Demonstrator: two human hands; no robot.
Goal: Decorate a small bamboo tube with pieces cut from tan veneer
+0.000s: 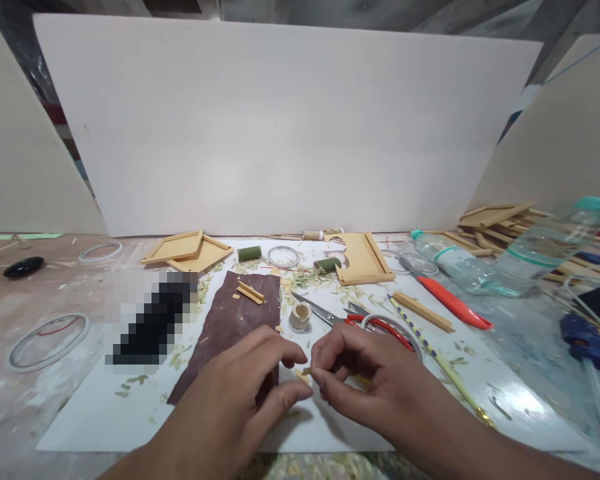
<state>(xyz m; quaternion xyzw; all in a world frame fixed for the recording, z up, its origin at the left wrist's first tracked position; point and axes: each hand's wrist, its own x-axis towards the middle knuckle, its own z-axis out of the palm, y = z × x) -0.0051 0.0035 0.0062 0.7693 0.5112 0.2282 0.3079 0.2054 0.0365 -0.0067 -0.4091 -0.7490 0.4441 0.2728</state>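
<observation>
My right hand (365,370) is closed in a pinch on a small brownish chip (306,371) whose tip sticks out between thumb and forefinger. Facing it, my left hand (253,380) has thumb and forefinger apart, with no object visible between them. Just beyond both hands stands a short, pale hollow bamboo piece (300,317) with an uneven rim. Scissors (317,310) with red handles lie behind my right hand, partly hidden. A dark brown sheet (225,327) lies beyond and beside my left hand, with thin wooden strips (251,292) on it.
A white board (105,420) strewn with green shavings covers the table. Around it lie a red-handled cutter (455,303), a pencil (443,367), green bamboo pieces (250,253), wooden frames (173,247) and clear bottles (460,263). A white panel (280,133) stands behind.
</observation>
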